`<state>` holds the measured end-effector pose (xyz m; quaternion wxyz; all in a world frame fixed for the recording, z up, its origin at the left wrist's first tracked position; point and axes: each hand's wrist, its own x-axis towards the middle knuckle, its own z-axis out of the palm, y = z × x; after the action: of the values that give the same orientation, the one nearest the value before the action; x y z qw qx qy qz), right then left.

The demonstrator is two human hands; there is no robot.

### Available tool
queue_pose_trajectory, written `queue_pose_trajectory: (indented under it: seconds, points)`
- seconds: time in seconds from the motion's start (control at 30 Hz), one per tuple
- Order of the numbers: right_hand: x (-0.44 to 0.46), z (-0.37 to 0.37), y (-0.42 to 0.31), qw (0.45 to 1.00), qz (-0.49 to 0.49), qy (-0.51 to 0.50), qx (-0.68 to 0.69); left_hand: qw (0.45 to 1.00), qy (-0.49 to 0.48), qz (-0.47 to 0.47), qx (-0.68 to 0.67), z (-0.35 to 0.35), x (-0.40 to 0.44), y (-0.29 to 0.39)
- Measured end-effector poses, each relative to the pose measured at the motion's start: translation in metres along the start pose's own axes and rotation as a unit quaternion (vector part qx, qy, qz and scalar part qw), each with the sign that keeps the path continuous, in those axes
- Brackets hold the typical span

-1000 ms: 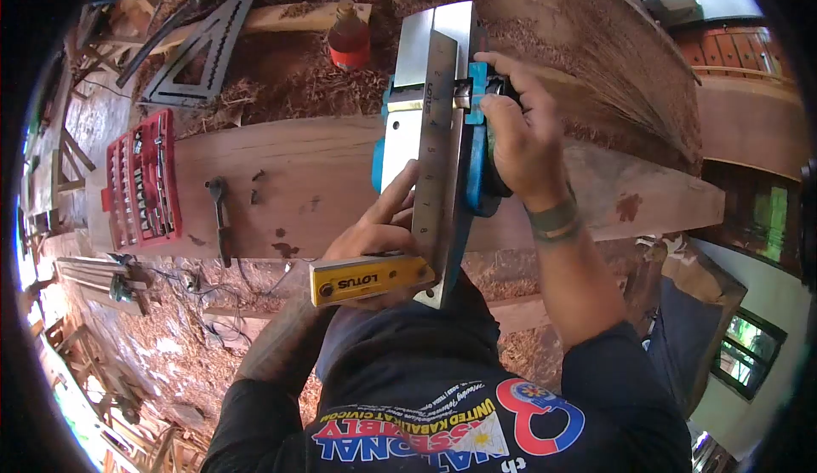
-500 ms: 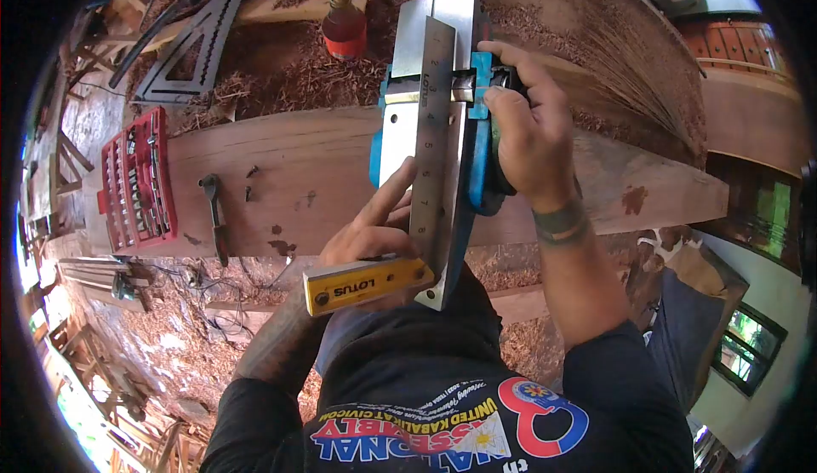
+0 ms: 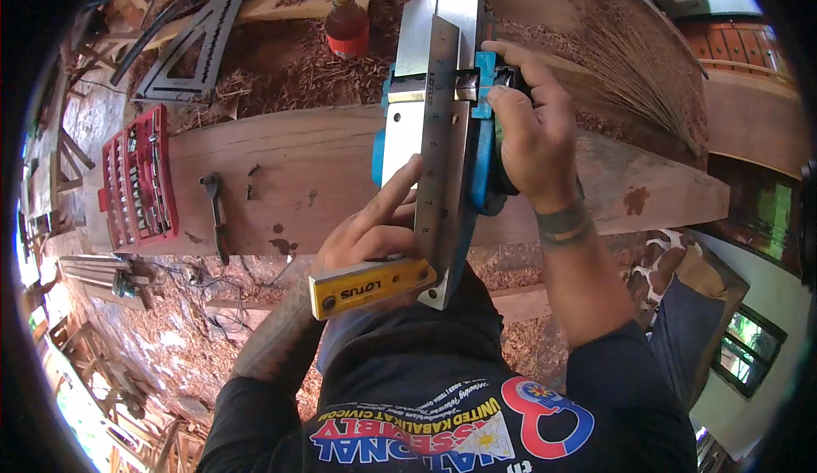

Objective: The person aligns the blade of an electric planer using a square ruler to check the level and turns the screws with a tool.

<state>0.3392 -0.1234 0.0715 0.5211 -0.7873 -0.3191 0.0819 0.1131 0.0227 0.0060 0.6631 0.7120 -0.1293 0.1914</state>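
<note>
A blue electric planer [image 3: 400, 145] lies with its shiny metal sole facing up. Along the sole stands the steel blade of a try square [image 3: 434, 145], its yellow handle toward my body. My left hand [image 3: 374, 230] grips the square near the handle, with the index finger stretched along the blade. At the planer's right side, my right hand [image 3: 536, 132] has thumb and forefinger at the blue part beside the cutter slot; its other fingers are partly hidden.
A wide plank [image 3: 332, 149] crosses the view, bearing a red socket set [image 3: 140, 179], a ratchet [image 3: 217, 217] and small bolts. Beyond are a bottle [image 3: 346, 26], a triangular square [image 3: 204, 43] and wood shavings. A brown-and-white animal [image 3: 659, 269] is at right.
The square's blade has shifted slightly on the planer sole, with my left hand still on it. My right hand stays at the planer's side. More of the animal shows at right.
</note>
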Motion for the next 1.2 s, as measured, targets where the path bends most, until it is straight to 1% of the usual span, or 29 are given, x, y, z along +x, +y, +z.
queue_pose_trajectory:
  seconds: [0.13, 0.23, 0.33, 0.67, 0.73, 0.83, 1.13, 1.2]
  points:
    - [0.0004, -0.0009, -0.0046, 1.000, 0.004, 0.004, 0.006, 1.000, -0.016, 0.014, 0.010, -0.0024, -0.0015, -0.0078]
    - [0.0005, -0.0012, -0.0031, 1.000, 0.003, 0.003, 0.015, 1.000, -0.004, 0.005, -0.020, -0.0020, 0.0002, -0.0031]
    - [0.0012, -0.0010, -0.0010, 1.000, -0.006, 0.003, 0.018, 1.000, -0.008, 0.018, -0.017, -0.0028, 0.0032, -0.0023]
    - [0.0012, 0.0011, -0.0018, 1.000, -0.010, 0.013, 0.023, 1.000, 0.001, -0.004, -0.013, -0.0017, 0.0016, 0.0001]
    - [0.0010, 0.0009, -0.0026, 1.000, -0.006, 0.010, 0.028, 1.000, 0.001, -0.009, -0.023, -0.0020, 0.0012, 0.0005]
    - [0.0010, 0.0007, -0.0013, 1.000, -0.001, 0.011, 0.029, 1.000, -0.016, -0.007, -0.001, -0.0044, -0.0011, -0.0018]
    - [-0.0003, 0.0012, -0.0007, 0.999, 0.025, 0.016, 0.034, 1.000, 0.013, 0.007, -0.020, 0.0020, 0.0009, 0.0007]
    - [0.0002, 0.0007, -0.0020, 0.999, 0.031, 0.013, 0.035, 1.000, 0.004, 0.008, -0.019, -0.0001, 0.0018, 0.0001]
